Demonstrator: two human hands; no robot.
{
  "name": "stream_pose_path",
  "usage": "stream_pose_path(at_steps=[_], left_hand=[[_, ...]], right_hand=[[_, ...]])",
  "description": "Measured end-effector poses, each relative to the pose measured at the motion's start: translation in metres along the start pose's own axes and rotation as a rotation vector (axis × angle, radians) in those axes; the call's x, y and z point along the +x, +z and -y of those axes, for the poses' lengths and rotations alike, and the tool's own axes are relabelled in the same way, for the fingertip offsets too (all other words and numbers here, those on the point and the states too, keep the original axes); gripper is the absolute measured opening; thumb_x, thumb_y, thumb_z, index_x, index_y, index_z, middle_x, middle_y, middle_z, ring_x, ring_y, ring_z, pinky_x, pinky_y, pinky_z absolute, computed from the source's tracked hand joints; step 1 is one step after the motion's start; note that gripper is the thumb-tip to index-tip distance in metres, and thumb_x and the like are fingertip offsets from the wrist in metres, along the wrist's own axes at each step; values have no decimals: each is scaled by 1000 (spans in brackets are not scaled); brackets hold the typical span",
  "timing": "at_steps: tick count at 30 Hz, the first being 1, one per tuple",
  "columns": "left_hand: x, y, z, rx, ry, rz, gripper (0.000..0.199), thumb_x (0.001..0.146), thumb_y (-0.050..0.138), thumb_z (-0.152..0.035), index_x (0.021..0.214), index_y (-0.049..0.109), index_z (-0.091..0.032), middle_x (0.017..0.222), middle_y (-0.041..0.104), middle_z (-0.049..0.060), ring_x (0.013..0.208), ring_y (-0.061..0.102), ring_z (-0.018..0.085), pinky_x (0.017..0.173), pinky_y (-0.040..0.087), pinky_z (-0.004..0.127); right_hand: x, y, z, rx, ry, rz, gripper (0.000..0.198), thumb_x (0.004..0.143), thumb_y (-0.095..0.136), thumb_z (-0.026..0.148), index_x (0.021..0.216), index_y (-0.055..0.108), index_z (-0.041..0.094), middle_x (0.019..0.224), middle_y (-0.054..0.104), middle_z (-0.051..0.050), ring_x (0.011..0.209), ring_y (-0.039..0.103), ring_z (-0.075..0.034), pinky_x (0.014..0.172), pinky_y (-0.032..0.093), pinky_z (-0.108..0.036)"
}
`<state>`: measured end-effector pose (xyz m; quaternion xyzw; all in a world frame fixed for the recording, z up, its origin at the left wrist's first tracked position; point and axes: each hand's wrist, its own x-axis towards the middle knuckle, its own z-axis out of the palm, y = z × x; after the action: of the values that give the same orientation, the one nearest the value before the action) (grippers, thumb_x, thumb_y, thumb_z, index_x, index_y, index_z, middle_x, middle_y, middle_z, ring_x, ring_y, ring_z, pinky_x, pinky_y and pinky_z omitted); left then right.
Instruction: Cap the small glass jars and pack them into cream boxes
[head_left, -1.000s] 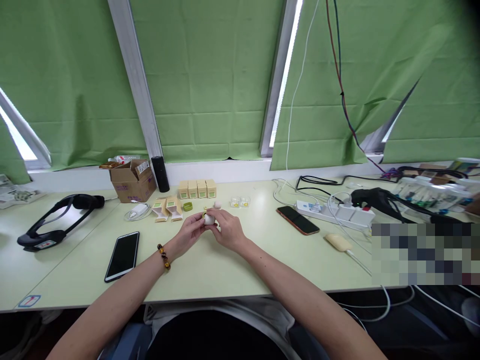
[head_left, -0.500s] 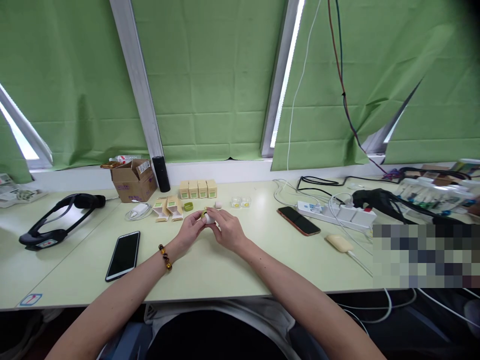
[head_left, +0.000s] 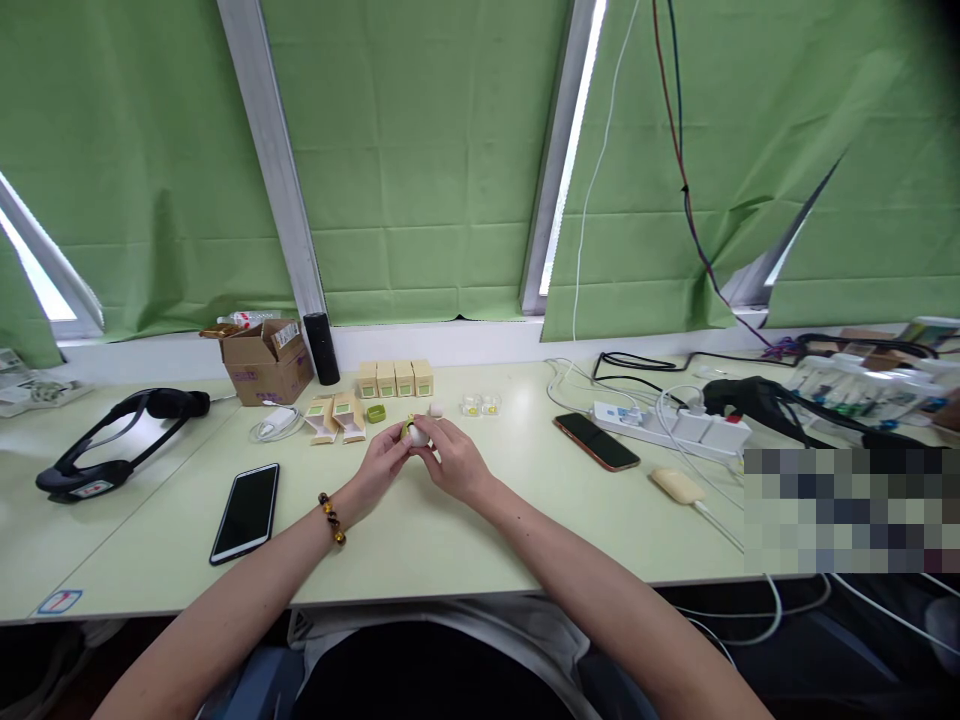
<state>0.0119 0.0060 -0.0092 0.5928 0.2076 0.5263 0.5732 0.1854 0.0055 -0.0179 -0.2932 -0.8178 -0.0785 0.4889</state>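
A small rounded white-and-green object (head_left: 418, 436) sits between my fingertips above the table; its exact kind is too small to make out. My left hand (head_left: 384, 460), with a beaded bracelet at the wrist, pinches its left side. From the right, my right hand (head_left: 459, 462) closes its thumb and fingers on the same object. Just behind the hands is a small pinkish-white piece (head_left: 435, 410). A green open-looking piece (head_left: 376, 412) lies to the left, beside two opened small card boxes (head_left: 349, 418). Two small clear containers (head_left: 481, 404) with yellow inside stand to the right.
Several closed small boxes (head_left: 396, 379) stand in a row at the back. Leftward are a phone (head_left: 246, 512), a headset (head_left: 120, 450), a white cable (head_left: 277, 424), a cardboard carton (head_left: 267, 362) and a black cylinder (head_left: 322, 348). Rightward lie another phone (head_left: 597, 441) and a power strip (head_left: 675, 430).
The white-and-green object has turned slightly between my fingers, showing more of its white part. Both hands stay in nearly the same place.
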Motion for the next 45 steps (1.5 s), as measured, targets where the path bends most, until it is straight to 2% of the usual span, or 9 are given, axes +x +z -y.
stream_pose_path(at_steps=[2,7,12,29,33,36,38,42,45], left_hand=[[0,0,0,52,37,20,43,83,83,-46,112,71,-17,108,71,8,99,64,21,91,50,32],[3,-5,7,238,49,-51,44,83,81,-52,103,68,-15,96,69,6,88,59,19,81,47,30],[4,-10,15,198,37,-40,43,84,78,-55,97,65,-15,88,63,3,79,54,16,74,44,27],[5,-15,18,240,28,-70,50,84,75,-62,96,68,-14,86,64,4,80,56,17,74,45,29],[4,-10,13,216,57,-20,49,85,76,-58,105,69,-14,96,68,7,89,60,20,81,48,31],[3,-8,9,132,46,41,56,86,77,-54,127,66,-17,122,67,13,110,62,26,93,50,37],[1,-9,7,110,49,16,58,87,77,-50,136,62,-21,135,62,14,124,58,28,101,49,39],[0,-16,6,244,158,-111,48,89,74,-37,133,61,-23,133,61,12,125,55,27,105,46,39],[-2,-18,4,432,279,-135,41,92,65,-23,132,58,-24,131,59,11,120,57,25,103,47,41]], right_hand=[[0,0,0,-1,-8,5,43,104,49,22,147,46,22,131,69,-17,109,68,-29,88,63,-47],[0,1,3,-8,-15,27,46,102,50,19,148,46,21,133,66,-18,120,65,-31,97,60,-51],[0,2,4,-17,5,34,44,101,56,26,145,50,21,133,65,-18,123,63,-32,100,60,-52],[0,5,2,34,32,9,42,102,54,24,144,52,21,130,66,-18,122,63,-31,101,59,-52],[0,5,1,113,60,-10,43,99,57,20,142,54,21,131,64,-18,123,62,-30,98,61,-51],[2,3,1,219,140,-32,43,95,61,17,138,57,23,129,64,-16,114,65,-28,84,65,-43],[3,1,0,274,199,-47,42,93,65,18,135,60,23,125,64,-14,107,66,-25,76,65,-38],[4,1,0,365,282,-93,40,91,70,24,130,64,22,125,66,-13,105,68,-24,74,64,-35],[4,4,-1,465,394,-102,47,88,73,29,133,62,22,121,70,-12,98,71,-22,80,64,-37]])
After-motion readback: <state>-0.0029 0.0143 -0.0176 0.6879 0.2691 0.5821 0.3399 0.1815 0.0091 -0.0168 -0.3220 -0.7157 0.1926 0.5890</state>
